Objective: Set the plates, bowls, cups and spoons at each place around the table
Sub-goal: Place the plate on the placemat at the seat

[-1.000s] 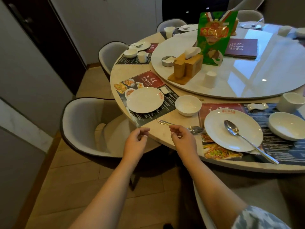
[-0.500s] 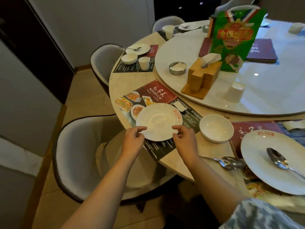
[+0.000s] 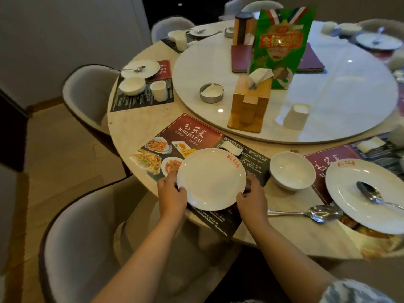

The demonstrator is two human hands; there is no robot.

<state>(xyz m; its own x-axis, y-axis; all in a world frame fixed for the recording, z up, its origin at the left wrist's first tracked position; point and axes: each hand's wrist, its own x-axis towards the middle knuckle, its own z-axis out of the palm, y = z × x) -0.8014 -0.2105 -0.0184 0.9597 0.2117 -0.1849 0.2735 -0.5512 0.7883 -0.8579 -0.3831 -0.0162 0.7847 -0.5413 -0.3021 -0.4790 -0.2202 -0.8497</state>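
On the round beige marble table (image 3: 135, 136), your left hand (image 3: 171, 196) and right hand (image 3: 253, 199) each grip an edge of the round white ceramic plate (image 3: 211, 179) over the printed paper menu placemat (image 3: 192, 136). A white ceramic bowl (image 3: 291, 171) sits just right; a steel spoon (image 3: 310, 213) lies nearby.

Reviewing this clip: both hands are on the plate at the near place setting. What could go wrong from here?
1. The plate held by the left hand and right hand sits toward the near edge of the placemat, close to the table rim; pulled nearer, it might overhang.
2. The loose spoon lies on bare table by the right wrist; a sweep of that arm could knock it off.
3. The bowl stands close to the plate's right side and may get bumped.
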